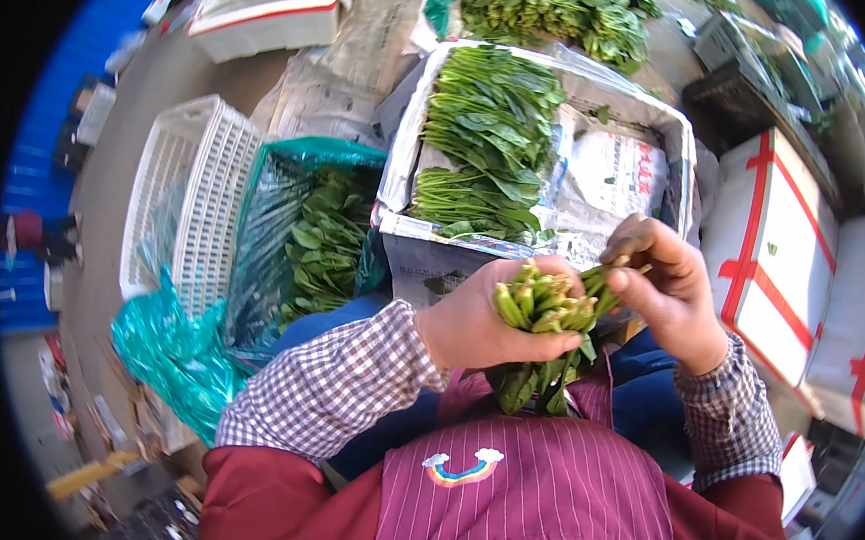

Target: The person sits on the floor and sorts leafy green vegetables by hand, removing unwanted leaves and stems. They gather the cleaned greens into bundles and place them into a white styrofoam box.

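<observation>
My left hand [489, 323] is closed round a bunch of leafy green vegetables [547, 304], its cut stem ends facing up and its leaves hanging below over my lap. At the right side of the bunch, my right hand [661, 286] pinches a few thin green stems between thumb and fingers. Just beyond my hands stands a foam box [679, 129] lined with newspaper and plastic. Leafy greens [492, 116] lie in rows along its left half, stems pointing left. Newspaper [612, 170] shows in its right half.
To the left, a teal plastic-lined container [265, 183] holds more greens [329, 248], beside a white plastic crate [219, 150] and a crumpled teal bag [179, 350]. White foam boxes with red tape [769, 241] stand at the right. Loose greens [556, 11] are heaped on the ground beyond.
</observation>
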